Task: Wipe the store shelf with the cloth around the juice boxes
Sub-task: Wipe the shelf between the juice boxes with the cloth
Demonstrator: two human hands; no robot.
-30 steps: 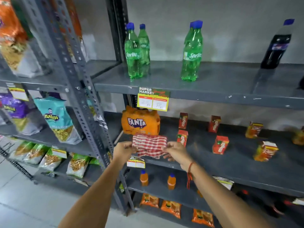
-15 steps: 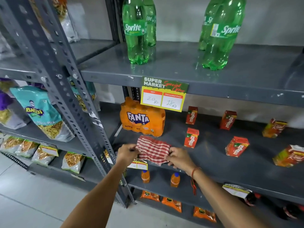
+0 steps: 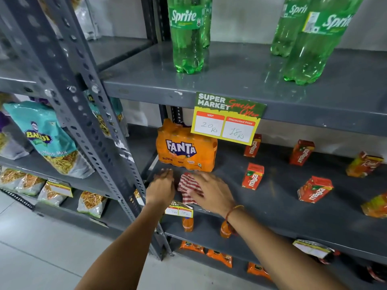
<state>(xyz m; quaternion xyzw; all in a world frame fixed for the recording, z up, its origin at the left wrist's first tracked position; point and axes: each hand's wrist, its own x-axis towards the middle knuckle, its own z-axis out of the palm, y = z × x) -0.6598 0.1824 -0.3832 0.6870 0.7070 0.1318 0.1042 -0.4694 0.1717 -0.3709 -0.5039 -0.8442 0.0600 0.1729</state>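
A red-and-white checked cloth [image 3: 187, 186] lies bunched on the grey middle shelf [image 3: 278, 208], just in front of the Fanta pack. My right hand [image 3: 211, 190] lies flat on the cloth's right part, fingers spread, pressing it down. My left hand [image 3: 161, 186] rests flat on the shelf beside the cloth's left edge, fingers together; whether it touches the cloth is unclear. Several red Maaza juice boxes stand to the right, the nearest [image 3: 252, 176] a short gap from my right hand, others [image 3: 314, 189] [image 3: 301, 152] farther off.
An orange Fanta multipack [image 3: 186, 150] stands right behind the hands. A price sign [image 3: 227, 120] hangs from the upper shelf, which bears green Sprite bottles [image 3: 187, 36]. The perforated grey upright [image 3: 88, 114] is at my left. Orange juice boxes [image 3: 363, 164] sit far right.
The view has moved closer to the shelf. Both hands went from pinching the spread cloth at its edges to lying flat, the right palm now on top of the bunched cloth.
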